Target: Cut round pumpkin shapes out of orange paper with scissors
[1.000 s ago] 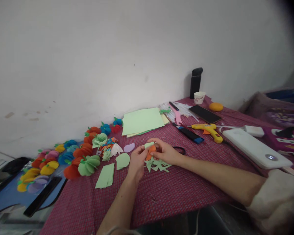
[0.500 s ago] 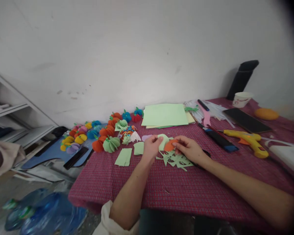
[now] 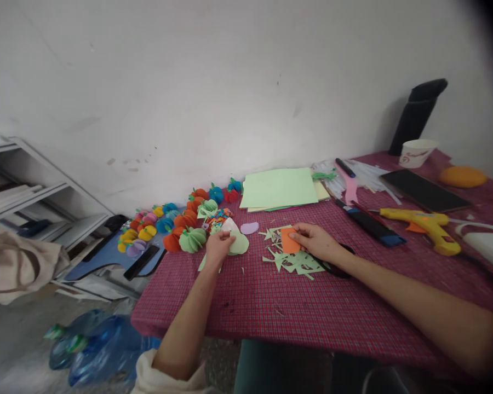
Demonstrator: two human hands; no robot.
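Observation:
My left hand [image 3: 218, 247] pinches a rounded pale green paper cutout [image 3: 240, 243] on the left of the table, beside the paper pumpkins. Closed on a small orange paper piece [image 3: 290, 241], my right hand [image 3: 315, 239] hovers above a heap of green paper scraps [image 3: 298, 264]. Under that hand lies a black looped handle [image 3: 345, 268], mostly covered. A lilac paper cutout [image 3: 250, 228] rests between the hands. Part of another green paper [image 3: 202, 264] shows behind my left wrist.
Several paper pumpkins [image 3: 193, 239] stand at the left. Green paper sheets [image 3: 280, 189] are stacked by the wall. To the right lie a box cutter [image 3: 370, 225], a yellow glue gun [image 3: 431, 221], a dark flat slab [image 3: 425, 190] and a paper cup [image 3: 417, 153].
My left hand has moved left with the green cutout, away from my right hand. My right hand still holds the orange paper, now turned with its flat face showing. The view has shifted slightly.

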